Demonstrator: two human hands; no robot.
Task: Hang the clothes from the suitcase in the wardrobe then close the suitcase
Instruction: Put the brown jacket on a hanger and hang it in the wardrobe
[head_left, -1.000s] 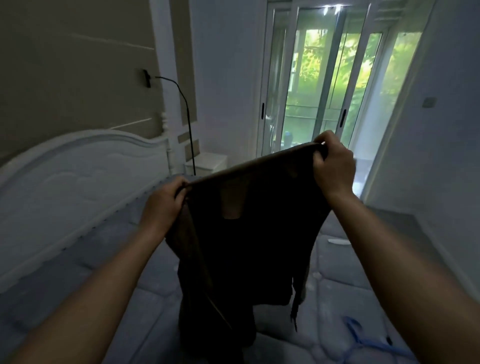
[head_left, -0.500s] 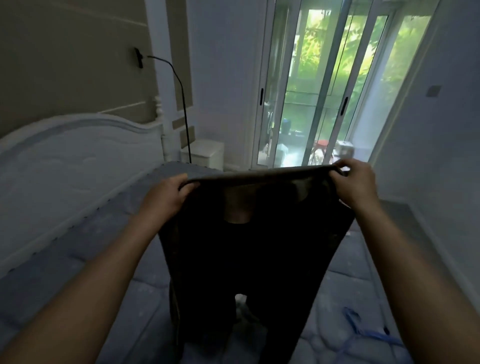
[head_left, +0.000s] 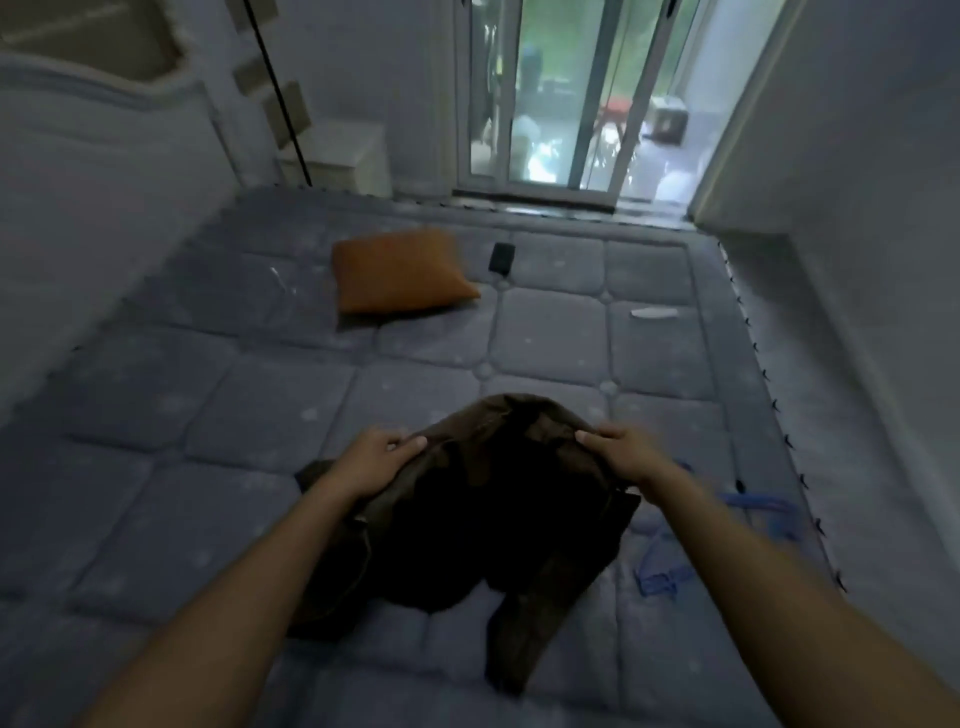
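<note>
My left hand (head_left: 371, 460) and my right hand (head_left: 626, 452) each grip the top edge of the dark brown garment (head_left: 483, 519). On both sides my fingers (head_left: 410, 444) are curled down over the cloth, pinching it. Between the two grips the fabric humps up in a loose fold. Below my fingers it spreads in a heap onto the bed's quilted blue-grey mattress (head_left: 218, 431), and one narrow end trails toward me under my right wrist.

Just to the right of my right fingers, a blue item (head_left: 753, 512) lies on the mattress; it is too blurred to tell what it is. Well ahead of my fingers an orange cushion (head_left: 400, 273) rests on the quilting, with a small dark object (head_left: 501, 257) just beside its far right corner. Farther right of that lies a thin white scrap (head_left: 654, 313). Beyond the far end of the bed stand a white nightstand (head_left: 337, 156) and a sliding glass door (head_left: 566, 104). Off to the left of my left fingers rises the pale headboard (head_left: 88, 156).
</note>
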